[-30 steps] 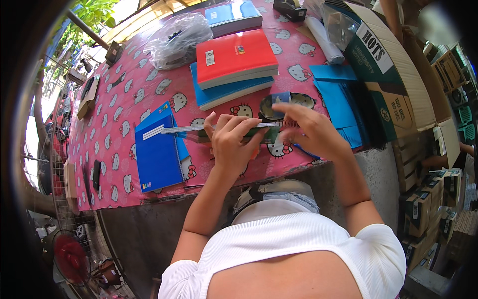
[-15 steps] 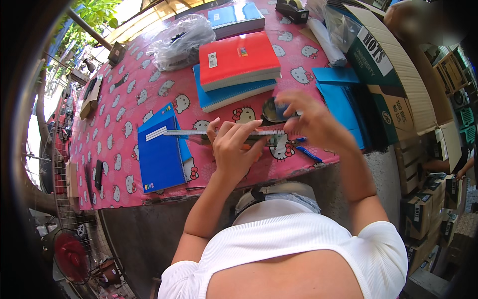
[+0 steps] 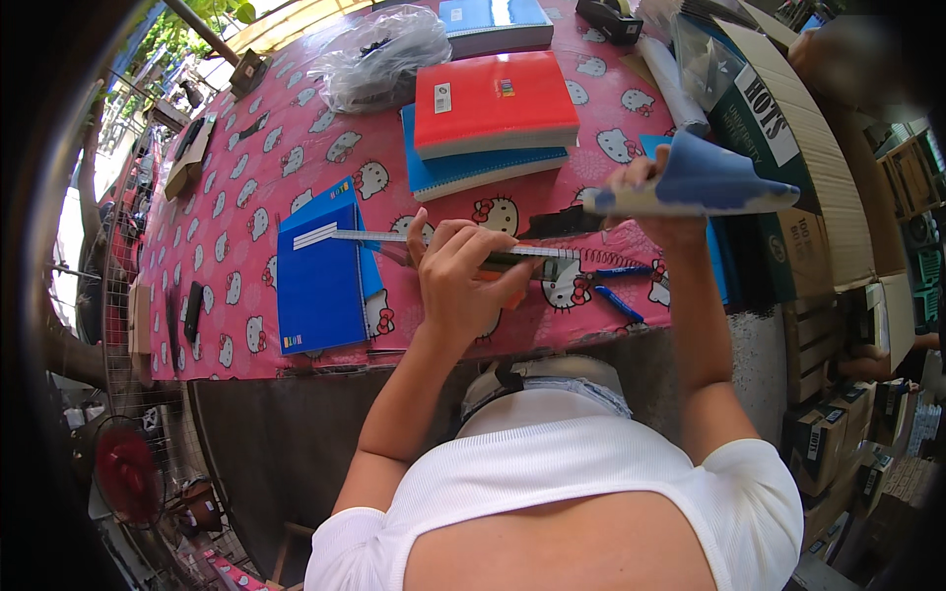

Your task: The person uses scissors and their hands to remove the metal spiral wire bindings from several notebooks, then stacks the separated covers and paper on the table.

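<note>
My left hand [image 3: 463, 266] is closed on a thin notebook [image 3: 379, 235], which stands on edge with its perforated side up. A dark spiral coil [image 3: 616, 258] sticks out from the notebook's right end. Raised above the table, my right hand [image 3: 655, 192] grips a blue and white wedge-shaped piece [image 3: 724, 182], blurred, its kind unclear. Blue-handled pliers [image 3: 619, 295] lie below the coil. To the left, a dark blue notebook [image 3: 320, 286] rests partly over a lighter blue one [image 3: 330, 202].
Behind my hands a red notebook stack [image 3: 498, 98] sits on blue notebooks [image 3: 483, 172]. Farther back are a clear plastic bag [image 3: 379, 59], more blue notebooks [image 3: 498, 25] and a black tape dispenser [image 3: 609, 20]. An open cardboard box [image 3: 788, 128] stands at right.
My right hand has risen and moved right, now holding the blue and white piece. My left hand keeps its hold on the notebook. The view has shifted slightly.
</note>
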Tool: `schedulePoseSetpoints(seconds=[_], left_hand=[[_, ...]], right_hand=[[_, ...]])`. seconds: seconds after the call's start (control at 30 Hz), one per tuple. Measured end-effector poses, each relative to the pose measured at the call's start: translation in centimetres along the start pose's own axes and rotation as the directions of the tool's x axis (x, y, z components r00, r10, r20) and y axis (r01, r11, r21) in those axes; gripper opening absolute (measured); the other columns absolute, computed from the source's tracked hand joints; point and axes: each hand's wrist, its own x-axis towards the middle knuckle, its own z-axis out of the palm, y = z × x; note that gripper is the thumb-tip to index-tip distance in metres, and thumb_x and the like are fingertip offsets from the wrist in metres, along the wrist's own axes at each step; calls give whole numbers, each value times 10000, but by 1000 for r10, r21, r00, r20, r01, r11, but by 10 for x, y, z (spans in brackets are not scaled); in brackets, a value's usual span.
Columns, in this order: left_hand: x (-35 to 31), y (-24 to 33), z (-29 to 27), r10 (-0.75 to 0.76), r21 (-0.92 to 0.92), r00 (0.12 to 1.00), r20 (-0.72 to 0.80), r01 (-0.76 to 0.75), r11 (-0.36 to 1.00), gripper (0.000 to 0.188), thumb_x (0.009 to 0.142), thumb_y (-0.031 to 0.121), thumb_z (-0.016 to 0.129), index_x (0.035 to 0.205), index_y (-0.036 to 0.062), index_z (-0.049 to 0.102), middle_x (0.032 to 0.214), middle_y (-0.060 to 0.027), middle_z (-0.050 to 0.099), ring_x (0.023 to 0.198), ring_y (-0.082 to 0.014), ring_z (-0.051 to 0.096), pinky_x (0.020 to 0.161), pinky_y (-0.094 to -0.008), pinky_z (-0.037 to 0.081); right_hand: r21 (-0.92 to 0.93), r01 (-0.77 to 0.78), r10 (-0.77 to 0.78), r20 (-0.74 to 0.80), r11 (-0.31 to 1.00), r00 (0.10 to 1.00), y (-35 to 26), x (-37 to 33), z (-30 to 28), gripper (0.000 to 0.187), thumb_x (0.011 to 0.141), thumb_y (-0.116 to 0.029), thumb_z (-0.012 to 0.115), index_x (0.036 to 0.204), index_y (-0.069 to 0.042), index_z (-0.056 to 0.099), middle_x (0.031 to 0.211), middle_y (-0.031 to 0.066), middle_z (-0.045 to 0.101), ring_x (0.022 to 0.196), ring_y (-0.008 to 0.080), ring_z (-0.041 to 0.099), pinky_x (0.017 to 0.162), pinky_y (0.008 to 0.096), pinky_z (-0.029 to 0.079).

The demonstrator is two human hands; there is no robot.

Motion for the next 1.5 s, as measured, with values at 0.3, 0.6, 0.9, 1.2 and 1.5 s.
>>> schedulePoseSetpoints(seconds=[0.3,0.6,0.9,1.2,1.5], left_hand=[[7,4,1,-36,-82,998,43,39,996,386,585,221,837,910,135,648,718,14,657,759,-153,609,1027,-412,280],[10,-7,-13,-114,-80,989,95,121,989,505,589,278,852,1022,154,623,1056,-13,638,1043,-185,580,1070,-467,196],[2,-35,-43,-246,297,967,-62,254,921,354,535,379,875,788,191,713,1309,-24,496,1302,-291,354,1053,-642,5],[-4,-57,-53,-292,178,953,-80,301,937,360,539,365,876,801,178,715,1358,-57,437,1318,-304,312,1068,-609,107],[-5,-75,-60,-286,81,936,-206,307,948,416,551,280,884,902,155,700,1369,-134,417,1239,-336,404,983,-465,376]], right_hand=[[-676,-285,524,175,679,834,-20,8,18,501,589,14,703,1082,16,614,920,67,685,861,187,653,784,303,525],[-762,-98,266,99,640,959,3,20,11,539,563,11,727,1092,-12,625,929,53,677,828,166,647,700,292,530],[-28,-384,384,137,923,913,-7,45,66,496,612,36,701,1100,-16,629,968,57,676,889,129,609,834,313,498],[-515,-234,391,218,824,894,32,65,81,561,588,2,706,1140,-10,609,1051,85,670,944,203,642,829,347,519],[-420,-145,300,331,896,895,53,93,87,459,587,58,670,1040,-4,634,972,45,667,859,146,618,774,309,513]])
